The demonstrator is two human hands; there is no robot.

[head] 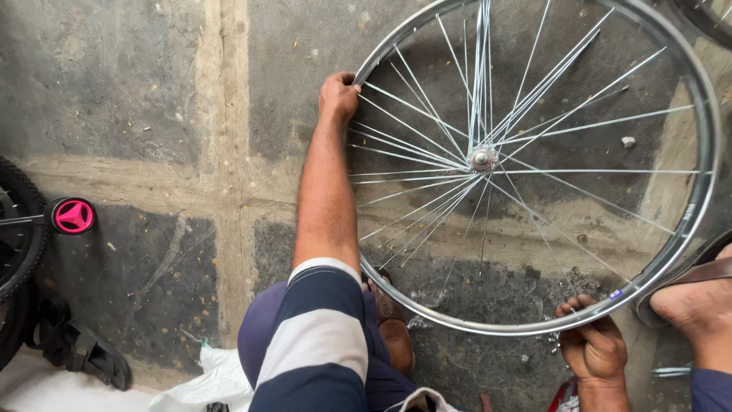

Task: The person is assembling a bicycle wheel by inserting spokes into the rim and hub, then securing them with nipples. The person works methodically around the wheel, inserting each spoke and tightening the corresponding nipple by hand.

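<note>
Single head view, straight down, close over floor (114,91).

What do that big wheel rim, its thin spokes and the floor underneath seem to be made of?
The rim looks like polished metal, probably steel or chrome-plated: it gleams silver. The spokes look like thin bright metal wire, some loose and crossing unevenly. The floor seems rough, stained concrete, grey with pale seams.

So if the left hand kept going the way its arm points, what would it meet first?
The left hand already grips the wheel rim and points up the picture. Past the rim only bare concrete floor shows to the frame edge, so the way looks free, though depth is unclear.
</note>
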